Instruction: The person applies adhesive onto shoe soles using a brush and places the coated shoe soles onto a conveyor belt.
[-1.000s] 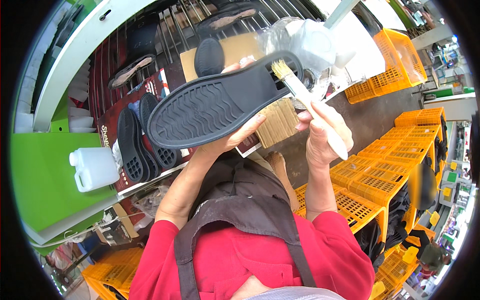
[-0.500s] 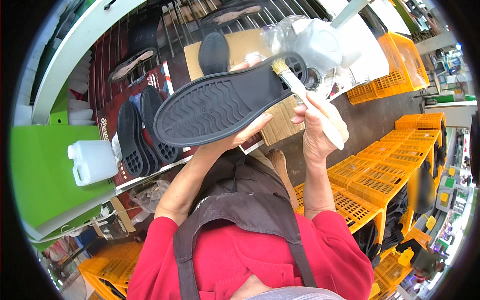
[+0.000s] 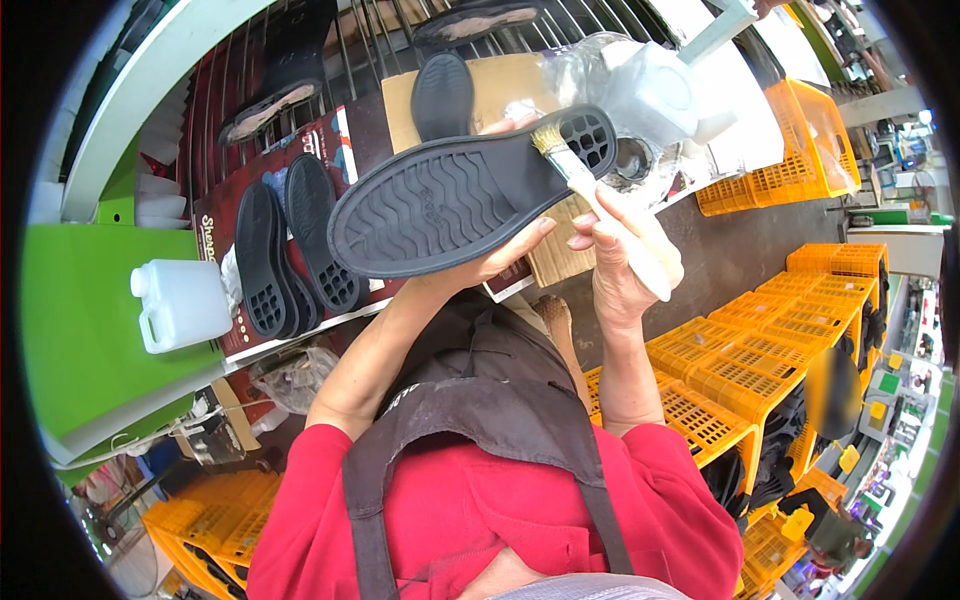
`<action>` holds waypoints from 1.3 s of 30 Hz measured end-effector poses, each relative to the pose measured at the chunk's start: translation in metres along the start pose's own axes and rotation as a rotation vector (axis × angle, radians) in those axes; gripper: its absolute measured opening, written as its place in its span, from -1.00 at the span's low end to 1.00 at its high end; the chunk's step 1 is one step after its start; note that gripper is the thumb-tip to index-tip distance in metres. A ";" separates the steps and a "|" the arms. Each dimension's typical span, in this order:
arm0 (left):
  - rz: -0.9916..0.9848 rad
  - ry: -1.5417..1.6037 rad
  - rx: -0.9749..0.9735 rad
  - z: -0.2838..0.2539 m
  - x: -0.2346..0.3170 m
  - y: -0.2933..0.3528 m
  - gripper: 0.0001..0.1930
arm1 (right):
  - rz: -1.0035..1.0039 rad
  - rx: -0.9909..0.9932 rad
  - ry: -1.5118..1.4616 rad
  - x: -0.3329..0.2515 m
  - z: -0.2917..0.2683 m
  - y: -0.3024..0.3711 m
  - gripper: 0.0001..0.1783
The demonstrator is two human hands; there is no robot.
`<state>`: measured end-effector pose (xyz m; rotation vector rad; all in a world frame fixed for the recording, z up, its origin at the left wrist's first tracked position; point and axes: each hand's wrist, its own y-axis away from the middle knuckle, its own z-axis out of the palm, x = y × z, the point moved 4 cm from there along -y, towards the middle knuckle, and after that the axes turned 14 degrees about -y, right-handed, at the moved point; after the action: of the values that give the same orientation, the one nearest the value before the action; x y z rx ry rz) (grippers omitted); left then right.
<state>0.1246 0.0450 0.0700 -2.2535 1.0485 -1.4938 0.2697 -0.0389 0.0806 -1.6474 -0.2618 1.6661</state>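
A black shoe sole (image 3: 425, 205) is held up in front of me, its wavy-ribbed surface facing me and its gridded heel toward the right. My left hand (image 3: 505, 250) is closed around its middle from below, with fingertips showing past the far edge. In my right hand (image 3: 630, 255) is a flat paintbrush (image 3: 575, 172) with a white handle, gripped between thumb and fingers. Its yellowish bristles rest against the smooth band just short of the heel grid. Beyond the held sole, another black sole (image 3: 442, 95) lies on a piece of cardboard (image 3: 512, 85).
Several black soles (image 3: 262, 255) lie at the left of the bench, beside a white plastic jug (image 3: 185, 308). A plastic-covered translucent container (image 3: 650, 92) stands beyond the heel. Yellow crates (image 3: 745, 365) line the right side. Metal rods (image 3: 370, 50) run across the far side.
The brush tip has shifted slightly along the sole, away from the heel grid toward the toe. Both hands keep their holds. The whole view has shifted a little.
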 end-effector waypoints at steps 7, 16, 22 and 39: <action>-0.026 0.062 -0.002 0.002 -0.009 0.006 -0.27 | 0.058 -0.073 0.036 -0.001 0.006 0.007 -0.57; -0.022 0.104 0.029 0.007 -0.015 0.010 -0.30 | 0.006 -0.128 0.073 -0.002 0.018 0.011 -0.58; -0.031 0.175 0.057 0.011 -0.019 0.013 -0.29 | -0.002 -0.136 0.021 -0.005 0.028 0.011 -0.57; -0.025 0.407 -0.031 0.022 -0.026 0.025 -0.27 | 0.127 -0.170 -0.091 -0.012 0.048 0.016 -0.53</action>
<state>0.1275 0.0404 0.0282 -2.0326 1.1555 -2.0149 0.2177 -0.0402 0.0873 -1.7458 -0.3591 1.8604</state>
